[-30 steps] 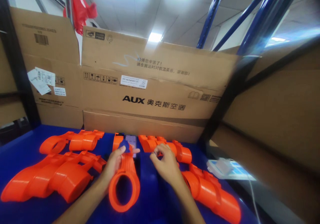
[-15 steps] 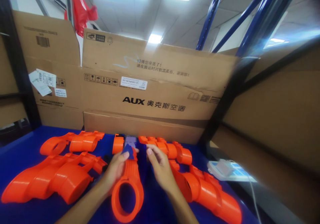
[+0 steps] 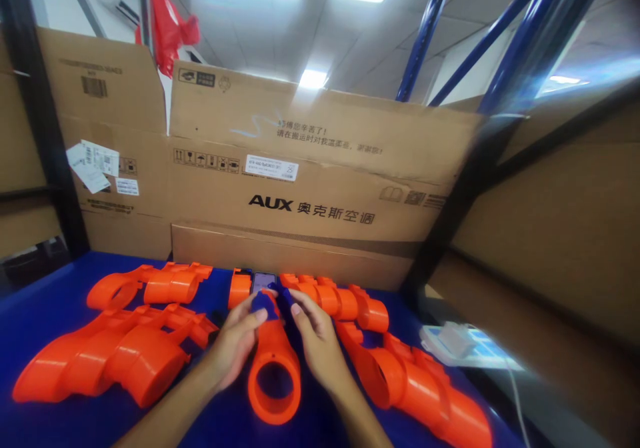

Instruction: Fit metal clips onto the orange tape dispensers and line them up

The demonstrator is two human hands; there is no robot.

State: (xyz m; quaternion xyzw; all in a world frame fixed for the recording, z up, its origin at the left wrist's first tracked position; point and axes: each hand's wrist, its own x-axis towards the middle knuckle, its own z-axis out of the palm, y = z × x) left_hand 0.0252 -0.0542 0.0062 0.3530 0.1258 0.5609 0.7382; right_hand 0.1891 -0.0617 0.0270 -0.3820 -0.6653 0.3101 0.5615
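Note:
My left hand [image 3: 236, 341] is closed around the narrow end of an orange plastic ring part [image 3: 273, 341]. The part's round opening faces me, low in the view. A blue piece [image 3: 266, 303] covers its far end, under my left thumb. Beside it, my right hand [image 3: 316, 335] pinches a dark blue strip [image 3: 284, 299] between thumb and fingers. The strip is close to the part's far end; whether they touch I cannot tell. My fingertips partly hide both blue pieces.
Rows of similar orange parts [image 3: 150, 361] lie to the left, with more orange parts [image 3: 415, 388] at right. A phone [image 3: 264, 281] stands behind my hands. A cardboard sheet [image 3: 310, 188] closes off the back. A power strip [image 3: 450, 343] with a white cable sits at the right edge.
The orange part has tilted, so its ring sits higher and further right. My right hand has brought the dark blue strip nearer to the part's far end.

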